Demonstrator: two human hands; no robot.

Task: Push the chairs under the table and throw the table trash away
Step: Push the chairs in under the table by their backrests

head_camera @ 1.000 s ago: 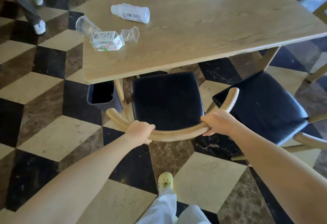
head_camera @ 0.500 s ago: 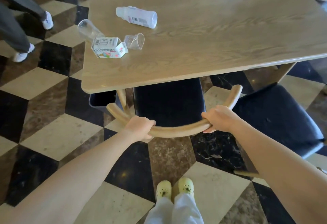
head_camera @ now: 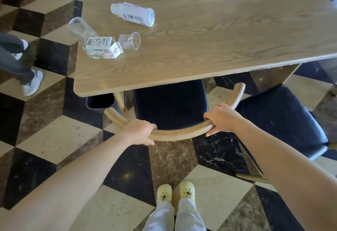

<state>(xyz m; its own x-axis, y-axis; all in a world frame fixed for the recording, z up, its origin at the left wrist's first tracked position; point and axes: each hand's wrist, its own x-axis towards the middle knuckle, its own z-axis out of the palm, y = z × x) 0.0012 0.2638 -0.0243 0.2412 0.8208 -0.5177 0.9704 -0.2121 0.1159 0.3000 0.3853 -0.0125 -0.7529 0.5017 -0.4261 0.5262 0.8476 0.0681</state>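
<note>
Chair [head_camera: 169,103] has slid further in since a sec ago, seat now partly under the surface [head_camera: 209,51]. Left hand [head_camera: 140,132] & right hand [head_camera: 221,119] both wrapped tight round its curved backrest. Still the chair-pushing step imo. Next: shove it fully in, then 2nd chair [head_camera: 280,117] on the right. Trash, ie bottle [head_camera: 133,14], cups, carton [head_camera: 102,47], lies untouched at the surface's left end.

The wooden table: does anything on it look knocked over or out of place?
Yes. On the light wooden table, a white plastic bottle, two clear plastic cups and an opened white carton all lie on their sides near its left end.
</note>
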